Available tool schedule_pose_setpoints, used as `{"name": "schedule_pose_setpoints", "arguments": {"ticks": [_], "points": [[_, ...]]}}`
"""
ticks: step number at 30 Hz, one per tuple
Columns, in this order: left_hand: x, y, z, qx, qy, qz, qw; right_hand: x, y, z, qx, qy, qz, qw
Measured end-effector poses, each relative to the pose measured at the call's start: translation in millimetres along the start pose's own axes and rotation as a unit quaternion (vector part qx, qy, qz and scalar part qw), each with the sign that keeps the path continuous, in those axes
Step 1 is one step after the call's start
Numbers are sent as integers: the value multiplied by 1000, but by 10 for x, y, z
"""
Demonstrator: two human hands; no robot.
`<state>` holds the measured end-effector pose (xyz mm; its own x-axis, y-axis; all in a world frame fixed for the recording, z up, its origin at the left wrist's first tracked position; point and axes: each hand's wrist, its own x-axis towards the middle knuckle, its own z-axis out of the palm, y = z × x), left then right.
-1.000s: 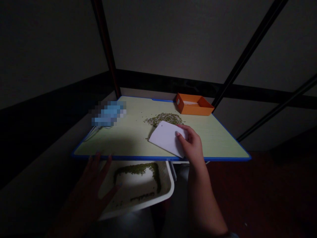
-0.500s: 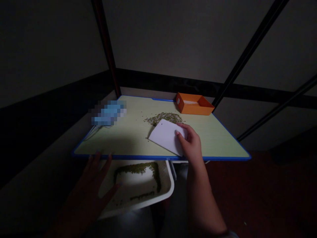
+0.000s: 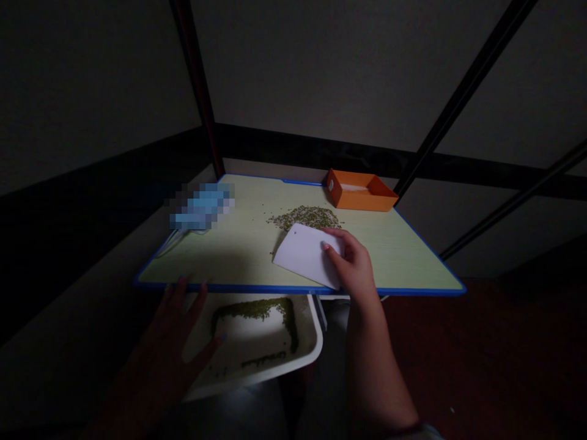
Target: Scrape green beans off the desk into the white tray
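One pale-green, blue-rimmed rectangular table overhangs a white, round-cornered tub. The left hand, splayed and empty, is beside the tub; the right hand pinches a thin, flat white scraper over the table, thumb against fingers. Small green grains lie heaped just beyond it and inside the tub.

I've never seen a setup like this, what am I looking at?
There's no machine: a bare-handed person wears a camera on their head, looking forward and down. The right hand grips a thin white plate over a blue-edged table. Just beyond it lies a scatter of greenish grains; an orange tray stands at the far right, and a pixelated blue thing at the left. The shadowed left hand spreads by a white tub of similar grains below the near edge.
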<state>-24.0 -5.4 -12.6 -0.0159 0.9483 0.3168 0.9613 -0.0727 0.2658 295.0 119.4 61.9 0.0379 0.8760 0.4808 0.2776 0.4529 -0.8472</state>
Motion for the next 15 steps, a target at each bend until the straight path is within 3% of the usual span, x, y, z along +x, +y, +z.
{"name": "schedule_pose_setpoints", "arguments": {"ticks": [5, 10, 15], "points": [[1, 22, -19, -5, -11, -7, 1000, 8, 0, 21, -2, 37, -10, 999], [3, 22, -6, -3, -4, 1, 1000, 16, -2, 68, -6, 35, -9, 999], [-13, -5, 1, 8, 8, 19, 1000, 38, 15, 2, 21, 75, 3, 997]]}}
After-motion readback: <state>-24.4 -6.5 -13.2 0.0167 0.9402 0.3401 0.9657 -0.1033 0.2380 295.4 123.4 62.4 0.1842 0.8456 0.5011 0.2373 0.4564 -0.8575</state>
